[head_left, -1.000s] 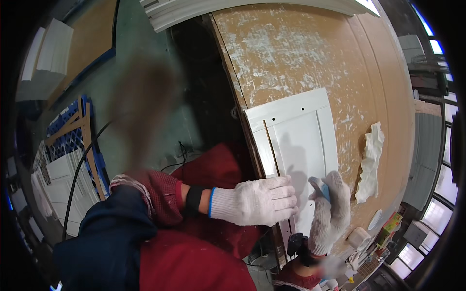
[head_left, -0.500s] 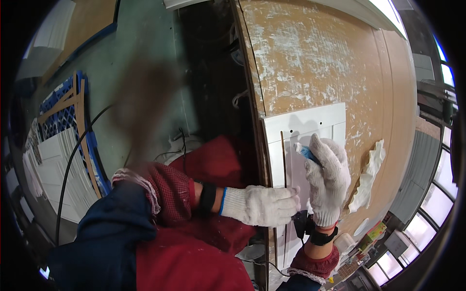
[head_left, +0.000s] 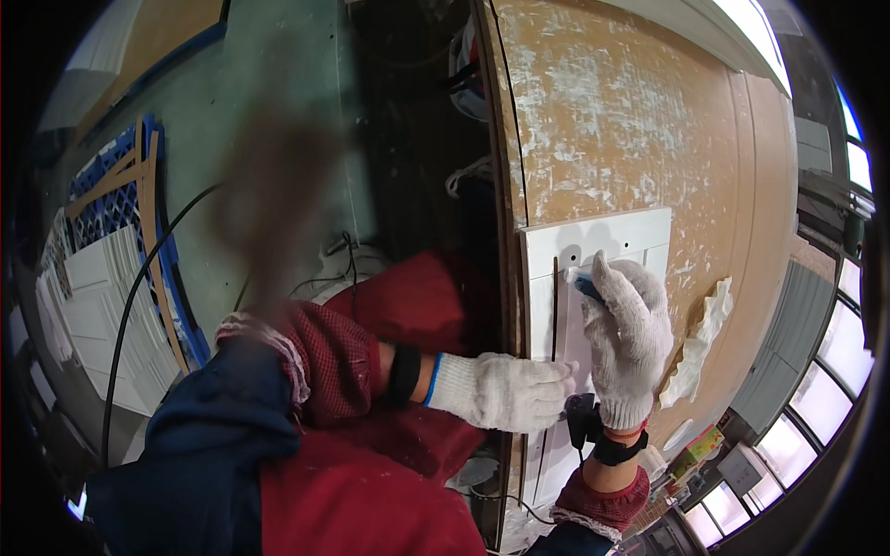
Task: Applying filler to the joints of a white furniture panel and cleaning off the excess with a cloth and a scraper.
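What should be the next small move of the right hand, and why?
Perhaps a short stroke of the blue-and-white piece along the white panel: the right hand holds it close to the panel, near a dark hole, and the left hand lies over the panel's edge.

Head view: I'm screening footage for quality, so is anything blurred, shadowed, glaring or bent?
Head view: a brown smear sits out of focus over the floor; soft shadow falls on the panel by the right hand; windows glare; the table bows along its right edge.
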`<state>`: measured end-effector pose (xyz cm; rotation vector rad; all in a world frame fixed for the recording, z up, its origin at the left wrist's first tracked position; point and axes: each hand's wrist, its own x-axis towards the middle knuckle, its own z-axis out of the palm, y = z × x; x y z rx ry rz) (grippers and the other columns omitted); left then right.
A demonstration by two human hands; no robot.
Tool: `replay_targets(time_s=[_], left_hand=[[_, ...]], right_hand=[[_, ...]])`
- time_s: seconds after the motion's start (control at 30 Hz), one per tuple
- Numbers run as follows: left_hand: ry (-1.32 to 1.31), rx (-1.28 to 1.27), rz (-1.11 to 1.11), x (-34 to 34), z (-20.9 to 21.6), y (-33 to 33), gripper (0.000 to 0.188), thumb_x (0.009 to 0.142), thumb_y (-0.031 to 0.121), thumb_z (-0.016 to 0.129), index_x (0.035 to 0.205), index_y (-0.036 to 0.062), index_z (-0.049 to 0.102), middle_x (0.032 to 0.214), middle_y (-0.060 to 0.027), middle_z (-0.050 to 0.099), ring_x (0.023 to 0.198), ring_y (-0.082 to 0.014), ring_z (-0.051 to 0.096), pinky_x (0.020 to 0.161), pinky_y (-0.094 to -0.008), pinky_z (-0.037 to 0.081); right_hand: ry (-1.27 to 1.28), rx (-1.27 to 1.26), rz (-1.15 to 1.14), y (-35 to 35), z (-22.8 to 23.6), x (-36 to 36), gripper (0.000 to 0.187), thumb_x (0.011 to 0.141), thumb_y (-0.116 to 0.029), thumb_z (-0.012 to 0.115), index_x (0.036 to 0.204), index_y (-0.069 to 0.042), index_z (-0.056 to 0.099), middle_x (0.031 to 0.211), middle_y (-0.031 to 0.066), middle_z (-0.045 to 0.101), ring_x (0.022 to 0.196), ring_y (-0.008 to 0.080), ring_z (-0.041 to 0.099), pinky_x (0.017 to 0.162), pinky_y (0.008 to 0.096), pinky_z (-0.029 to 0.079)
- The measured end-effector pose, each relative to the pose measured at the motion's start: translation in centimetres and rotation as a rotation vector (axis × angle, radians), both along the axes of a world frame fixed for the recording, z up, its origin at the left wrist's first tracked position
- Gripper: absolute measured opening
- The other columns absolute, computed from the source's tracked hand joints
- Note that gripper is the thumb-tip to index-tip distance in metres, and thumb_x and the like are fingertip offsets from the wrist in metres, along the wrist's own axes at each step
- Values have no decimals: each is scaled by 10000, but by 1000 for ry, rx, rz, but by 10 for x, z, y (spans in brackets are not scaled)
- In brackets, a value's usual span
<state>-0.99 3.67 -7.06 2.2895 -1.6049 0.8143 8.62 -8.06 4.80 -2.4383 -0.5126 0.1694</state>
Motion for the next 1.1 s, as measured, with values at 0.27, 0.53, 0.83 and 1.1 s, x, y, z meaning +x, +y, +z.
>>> replay_targets(time_s=[0.27,0.53,0.83,1.1], left_hand=[[335,-244,-154,8,11,2,210,792,88,561,988,55,629,1106,-99,612,1153,-290,551,1116,-444,381],[341,-299,-155,8,9,0,152,762,63,584,907,40,622,1053,-90,618,1106,-285,567,1122,-432,377],[420,-401,-210,17,17,2,253,720,98,599,963,38,636,1017,-73,602,1065,-255,578,1057,-375,426],[444,-425,-202,22,22,3,295,716,143,605,983,22,637,988,-78,617,1047,-266,594,1052,-375,425]], right_hand=[[86,100,-54,2,0,-1,491,722,125,655,1182,-46,656,1096,170,629,984,265,635,816,329,525],[-26,10,39,6,2,1,541,700,148,632,1203,-51,643,1079,162,619,943,261,634,778,327,527],[-151,-76,-234,-25,13,-2,387,801,84,655,1174,-20,648,1096,124,602,928,176,604,733,237,493],[21,15,-625,-71,12,13,299,932,-55,604,1225,5,606,1180,67,586,1024,149,588,908,281,475]])
